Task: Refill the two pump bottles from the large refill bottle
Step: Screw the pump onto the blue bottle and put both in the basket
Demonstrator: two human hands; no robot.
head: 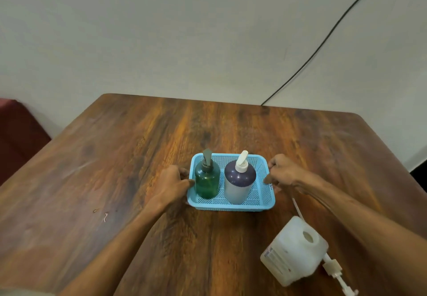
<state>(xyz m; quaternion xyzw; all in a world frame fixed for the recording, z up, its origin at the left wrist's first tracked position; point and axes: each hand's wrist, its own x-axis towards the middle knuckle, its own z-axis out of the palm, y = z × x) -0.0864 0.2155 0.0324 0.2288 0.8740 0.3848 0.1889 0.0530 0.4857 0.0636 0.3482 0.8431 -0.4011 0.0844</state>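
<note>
A light blue mesh basket (261, 199) stands mid-table and holds two upright pump bottles: a green one (207, 181) with a grey pump on the left, and a dark-topped white one (239, 183) with a white pump on the right. My left hand (172, 183) grips the basket's left rim, thumb inside by the green bottle. My right hand (283, 173) grips the right rim. The large white refill bottle (294, 250) stands near the front right, its neck open. Its white pump (335, 272) lies on the table beside it.
The wooden table (138, 157) stretches wide around the basket, with small scraps (105, 217) at the left front. A black cable (323, 43) runs down the wall to the table's back edge. A dark red seat (18, 133) sits at the far left.
</note>
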